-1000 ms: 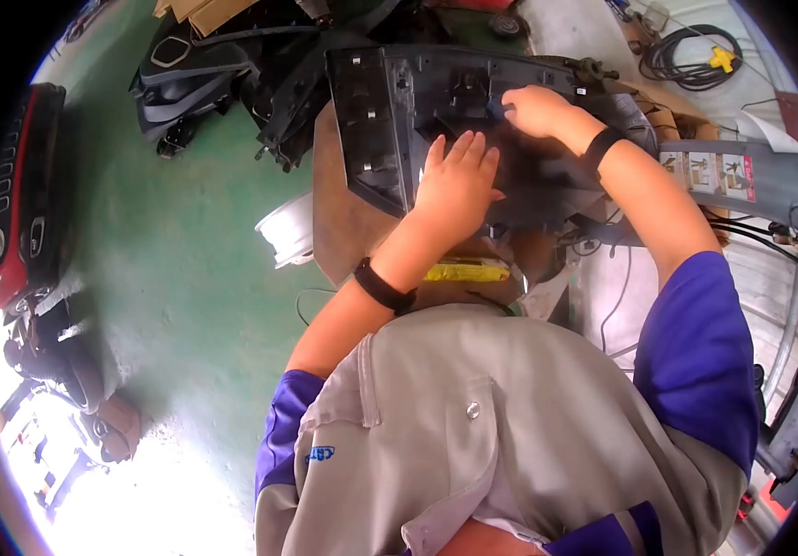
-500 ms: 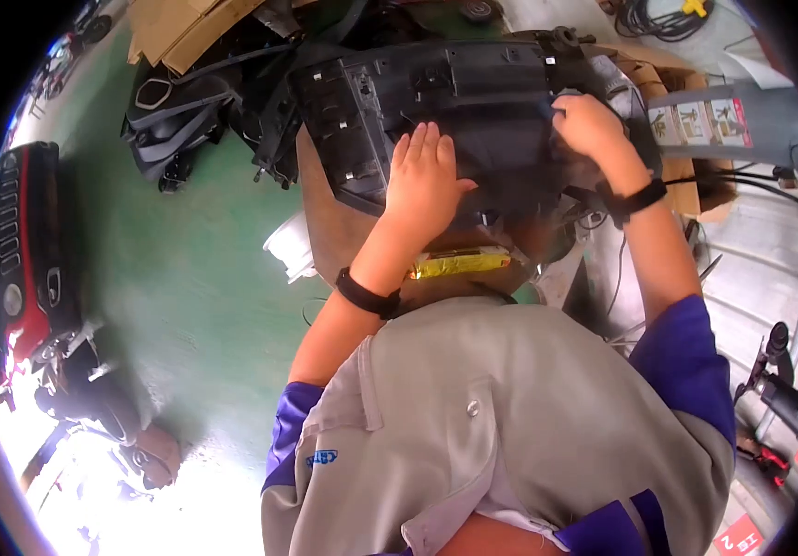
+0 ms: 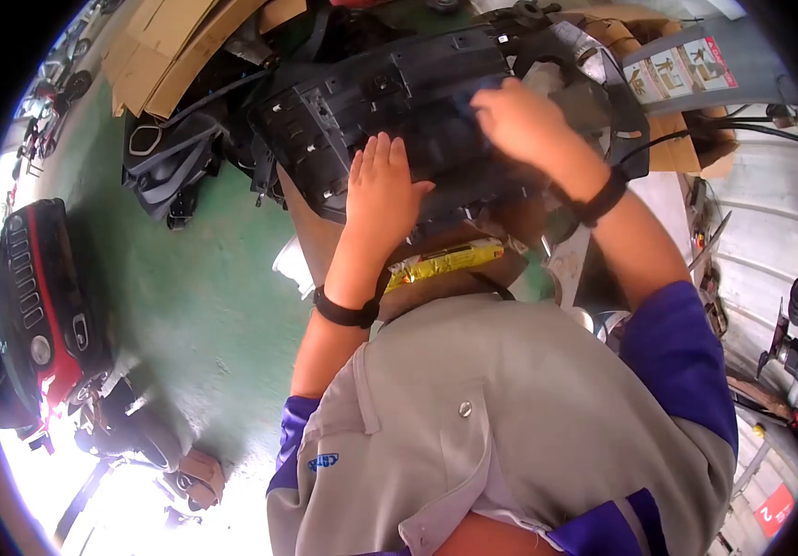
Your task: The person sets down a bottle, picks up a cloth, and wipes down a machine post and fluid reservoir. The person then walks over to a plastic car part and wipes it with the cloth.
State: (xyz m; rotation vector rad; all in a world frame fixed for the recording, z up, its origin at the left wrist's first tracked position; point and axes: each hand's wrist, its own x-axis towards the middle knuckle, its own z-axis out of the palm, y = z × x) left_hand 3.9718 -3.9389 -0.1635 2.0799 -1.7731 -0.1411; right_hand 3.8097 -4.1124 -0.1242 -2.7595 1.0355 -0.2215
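A large black moulded plastic panel (image 3: 436, 139) with clips and slots lies across a brown board (image 3: 311, 208) in front of me. My left hand (image 3: 382, 190) rests flat on the panel's near left part, fingers stretched out and holding nothing. Farther right, my right hand (image 3: 521, 120) is over the panel with its fingers curled in. A dark, bluish blur shows at its fingertips; what it holds, if anything, I cannot make out. Between my body and the panel lies a shiny yellow packet (image 3: 445, 261) on the board.
Cardboard (image 3: 163, 46) and a dark grey plastic part (image 3: 172, 153) are at the far left. A grey beam (image 3: 733, 65) with picture labels stands at the right, near black cables (image 3: 742, 123). A red and black toy-like vehicle body (image 3: 42, 306) is on the green floor (image 3: 214, 296).
My right hand has moved left across the panel. The panel appears tilted and shifted left in view as the camera has turned. My left hand stays flat on it.
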